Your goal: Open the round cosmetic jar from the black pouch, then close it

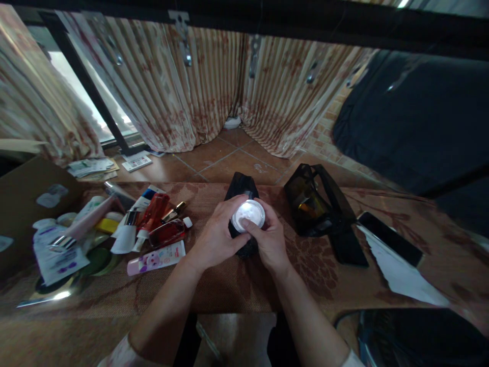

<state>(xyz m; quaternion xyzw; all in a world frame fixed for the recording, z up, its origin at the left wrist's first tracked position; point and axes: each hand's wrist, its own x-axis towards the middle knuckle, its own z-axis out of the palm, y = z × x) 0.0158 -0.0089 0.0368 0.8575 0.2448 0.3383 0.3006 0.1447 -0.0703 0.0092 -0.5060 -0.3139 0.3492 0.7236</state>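
Note:
Between both hands sits a round white-lidded cosmetic jar (250,211), held over the middle of the cloth-covered table. My left hand (219,229) wraps its left side with the fingers closed against it. From the right, my right hand (272,237) grips the jar, its thumb resting on the top face. Beneath them lies a black pouch (241,186), partly hidden by the hands and the jar. Left of my left hand are a pink-capped tube (156,258) and a red bottle with a white cap (168,233).
A heap of toiletries, including a white sachet (59,255), spreads on the left beside a cardboard box (34,204). To the right stand a black mesh bag (317,204), a phone (389,237) and torn white paper (401,272). A dark bar (244,20) crosses overhead.

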